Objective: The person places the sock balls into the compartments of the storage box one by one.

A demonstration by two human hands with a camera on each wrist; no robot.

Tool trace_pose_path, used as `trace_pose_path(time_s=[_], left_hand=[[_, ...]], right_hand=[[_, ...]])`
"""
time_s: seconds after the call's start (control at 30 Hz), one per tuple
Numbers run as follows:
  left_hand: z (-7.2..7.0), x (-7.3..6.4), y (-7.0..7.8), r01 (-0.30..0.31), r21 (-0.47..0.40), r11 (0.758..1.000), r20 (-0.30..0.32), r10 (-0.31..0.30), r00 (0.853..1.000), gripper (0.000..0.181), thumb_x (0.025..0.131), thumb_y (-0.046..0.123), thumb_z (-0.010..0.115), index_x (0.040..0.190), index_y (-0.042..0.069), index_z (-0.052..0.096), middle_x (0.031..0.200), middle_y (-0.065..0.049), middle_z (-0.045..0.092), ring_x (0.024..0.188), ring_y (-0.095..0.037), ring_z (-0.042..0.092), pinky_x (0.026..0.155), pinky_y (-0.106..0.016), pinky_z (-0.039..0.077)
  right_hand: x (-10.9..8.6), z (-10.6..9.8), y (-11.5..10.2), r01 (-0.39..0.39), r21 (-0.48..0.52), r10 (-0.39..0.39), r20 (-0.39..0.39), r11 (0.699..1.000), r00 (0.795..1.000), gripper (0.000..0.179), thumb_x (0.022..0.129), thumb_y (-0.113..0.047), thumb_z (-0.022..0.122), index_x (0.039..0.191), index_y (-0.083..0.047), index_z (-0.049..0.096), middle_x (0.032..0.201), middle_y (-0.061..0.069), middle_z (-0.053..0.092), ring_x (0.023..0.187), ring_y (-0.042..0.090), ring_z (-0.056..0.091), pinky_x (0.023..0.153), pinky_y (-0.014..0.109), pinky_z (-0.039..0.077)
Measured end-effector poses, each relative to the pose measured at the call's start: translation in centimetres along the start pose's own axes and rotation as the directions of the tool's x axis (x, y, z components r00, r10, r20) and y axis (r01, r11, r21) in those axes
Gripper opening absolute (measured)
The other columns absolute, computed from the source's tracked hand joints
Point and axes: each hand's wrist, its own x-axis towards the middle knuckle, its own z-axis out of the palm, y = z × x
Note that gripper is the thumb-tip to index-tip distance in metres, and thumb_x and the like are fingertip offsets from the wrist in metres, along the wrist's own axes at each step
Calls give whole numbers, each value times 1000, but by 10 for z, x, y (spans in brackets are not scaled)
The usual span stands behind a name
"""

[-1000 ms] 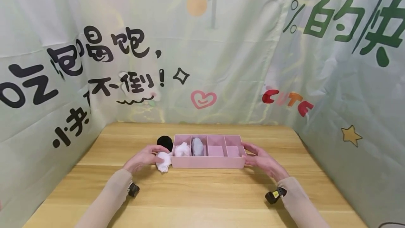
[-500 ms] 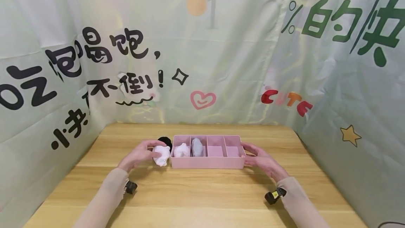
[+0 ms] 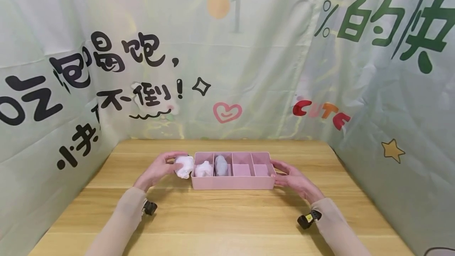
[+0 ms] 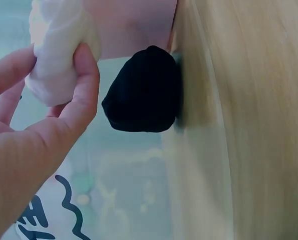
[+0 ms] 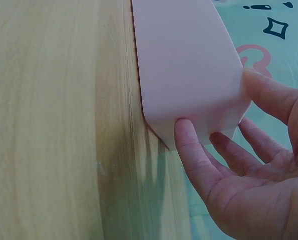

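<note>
My left hand (image 3: 161,169) pinches a rolled white sock (image 3: 184,166) between thumb and fingers, just left of the pink divided box (image 3: 232,183). In the left wrist view, a balled black sock (image 4: 143,92) sits on the table below the held one, close to the box's end; the head view hides nearly all of it. Inside the box's leftmost compartment lies another white bundle (image 3: 203,169), and a grey one (image 3: 221,165) stands in the compartment beside it. At the box's right end, my right hand (image 3: 293,179) holds the corner, thumb at the rim and fingertips against the end wall.
The box stands on a wooden table (image 3: 227,216), its two right compartments showing bare pink floor. Printed cloth (image 3: 227,70) hangs around the table's back and sides. A small black camera (image 3: 150,208) is strapped at the left wrist, another (image 3: 308,220) at the right.
My left hand has lifted the white sock upward, now covering the black sock in the head view. The right hand and the box have stayed in place.
</note>
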Motion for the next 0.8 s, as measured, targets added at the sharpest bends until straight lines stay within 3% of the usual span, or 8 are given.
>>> trace_pose_path(time_s=[0.17,0.47,0.63,0.8], left_hand=[[0,3,-1,-28,18,999,-25,28,999,45,90,8,68,134,6,59,139,-21,52,101,-20,61,84,-40,54],[6,6,3,-107,-58,993,-68,103,992,42,94,10,66,134,2,57,139,-21,52,107,-14,61,90,-36,53],[10,11,4,-145,-59,988,-80,140,987,42,93,9,65,133,-1,56,138,-24,53,103,-11,62,84,-27,55],[17,17,5,-153,-71,986,-92,146,985,42,92,15,69,130,0,59,130,-19,59,97,-11,64,82,-28,56]], right_hand=[[0,1,-1,6,-11,-6,3,1000,1000,73,93,-12,66,153,-1,25,157,28,23,133,42,45,97,40,52],[-1,2,-3,-12,-3,12,-4,1000,1000,73,93,-10,66,153,-2,26,158,27,23,133,41,44,97,40,52],[-2,1,-3,-1,-13,1,6,1000,1000,73,93,-11,66,153,-1,25,158,27,22,131,38,47,98,43,51],[-2,1,-4,3,-19,-3,12,1000,1000,74,94,-12,66,154,-1,25,158,28,22,131,39,47,99,44,50]])
